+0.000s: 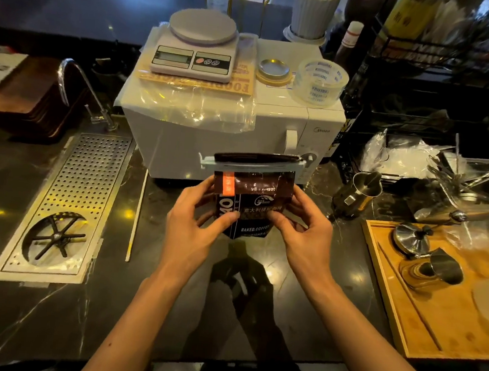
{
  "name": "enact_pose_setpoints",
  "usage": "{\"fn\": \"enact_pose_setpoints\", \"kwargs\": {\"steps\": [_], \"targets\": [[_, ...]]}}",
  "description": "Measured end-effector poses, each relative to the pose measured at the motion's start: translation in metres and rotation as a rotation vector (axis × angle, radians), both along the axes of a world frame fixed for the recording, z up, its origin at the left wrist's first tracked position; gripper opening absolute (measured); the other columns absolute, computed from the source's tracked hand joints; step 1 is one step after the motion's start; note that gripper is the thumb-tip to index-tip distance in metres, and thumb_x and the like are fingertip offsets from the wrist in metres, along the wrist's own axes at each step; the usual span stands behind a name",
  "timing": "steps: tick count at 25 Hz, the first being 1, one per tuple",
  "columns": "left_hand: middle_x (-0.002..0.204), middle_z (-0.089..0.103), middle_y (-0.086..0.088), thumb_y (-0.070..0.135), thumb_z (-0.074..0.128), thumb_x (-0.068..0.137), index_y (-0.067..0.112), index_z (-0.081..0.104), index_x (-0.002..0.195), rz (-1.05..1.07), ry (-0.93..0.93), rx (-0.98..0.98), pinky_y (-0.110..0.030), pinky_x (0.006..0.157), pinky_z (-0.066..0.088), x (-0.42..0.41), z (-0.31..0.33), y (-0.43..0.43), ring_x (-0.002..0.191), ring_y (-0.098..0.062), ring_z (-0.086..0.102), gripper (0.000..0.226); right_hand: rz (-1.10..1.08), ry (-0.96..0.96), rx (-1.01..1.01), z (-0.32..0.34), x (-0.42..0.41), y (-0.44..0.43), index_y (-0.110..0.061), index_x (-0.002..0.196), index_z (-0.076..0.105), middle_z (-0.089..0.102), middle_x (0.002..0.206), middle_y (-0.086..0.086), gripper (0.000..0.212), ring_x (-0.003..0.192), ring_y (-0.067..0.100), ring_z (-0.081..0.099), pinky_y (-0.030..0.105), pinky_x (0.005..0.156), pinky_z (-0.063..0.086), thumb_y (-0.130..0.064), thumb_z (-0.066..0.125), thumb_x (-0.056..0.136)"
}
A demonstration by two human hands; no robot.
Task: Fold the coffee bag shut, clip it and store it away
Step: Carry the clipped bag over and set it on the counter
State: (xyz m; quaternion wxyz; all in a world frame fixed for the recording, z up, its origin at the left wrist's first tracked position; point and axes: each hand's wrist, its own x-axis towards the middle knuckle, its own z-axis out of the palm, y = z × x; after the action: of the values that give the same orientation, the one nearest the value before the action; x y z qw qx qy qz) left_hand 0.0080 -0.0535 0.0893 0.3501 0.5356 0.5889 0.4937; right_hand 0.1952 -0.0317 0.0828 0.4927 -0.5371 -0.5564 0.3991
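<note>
A dark brown coffee bag (254, 192) with white lettering and an orange strip stands upright on the black counter, just in front of the white microwave. Its top is folded over, and a long pale clip (254, 166) runs across the fold, sticking out at both sides. My left hand (195, 225) grips the bag's left side, thumb on the front. My right hand (304, 229) grips the right side, thumb pressed on the front too.
Behind the bag is a white microwave (182, 138) carrying a kitchen scale (196, 51), a tin lid and a tape roll (320, 82). A perforated drain tray (67, 199) and tap lie left. A steel pitcher (357, 195) and a wooden tray (403, 317) with tools lie right.
</note>
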Motion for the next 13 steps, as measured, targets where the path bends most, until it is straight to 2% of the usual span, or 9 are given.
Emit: {"fn": "enact_pose_setpoints", "kwargs": {"steps": [5, 10, 13], "targets": [[0.125, 0.060, 0.001, 0.015, 0.077, 0.077, 0.016, 0.050, 0.138, -0.066, -0.090, 0.044, -0.020, 0.094, 0.052, 0.006, 0.020, 0.013, 0.115, -0.005, 0.061, 0.067, -0.131, -0.017, 0.074, 0.026, 0.002, -0.006, -0.032, 0.128, 0.052, 0.065, 0.112, -0.018, 0.057, 0.109, -0.003, 0.063, 0.016, 0.091, 0.052, -0.005, 0.072, 0.083], [0.122, 0.062, 0.011, 0.014, 0.077, 0.077, 0.017, 0.052, 0.135, -0.150, -0.146, 0.083, -0.014, 0.090, 0.051, 0.039, 0.044, 0.002, 0.111, 0.007, 0.060, 0.064, -0.265, -0.007, 0.133, 0.046, 0.027, -0.033, -0.028, 0.128, 0.056, 0.067, 0.113, -0.016, 0.054, 0.108, -0.003, 0.064, 0.015, 0.089, 0.052, -0.006, 0.074, 0.082], [0.123, 0.064, 0.008, 0.013, 0.077, 0.077, 0.018, 0.053, 0.134, -0.194, -0.174, 0.120, -0.019, 0.094, 0.052, 0.065, 0.054, -0.015, 0.114, 0.000, 0.061, 0.062, -0.324, -0.011, 0.165, 0.056, 0.051, -0.059, -0.024, 0.130, 0.058, 0.068, 0.115, -0.014, 0.053, 0.107, -0.001, 0.065, 0.024, 0.091, 0.055, -0.009, 0.074, 0.082]]}}
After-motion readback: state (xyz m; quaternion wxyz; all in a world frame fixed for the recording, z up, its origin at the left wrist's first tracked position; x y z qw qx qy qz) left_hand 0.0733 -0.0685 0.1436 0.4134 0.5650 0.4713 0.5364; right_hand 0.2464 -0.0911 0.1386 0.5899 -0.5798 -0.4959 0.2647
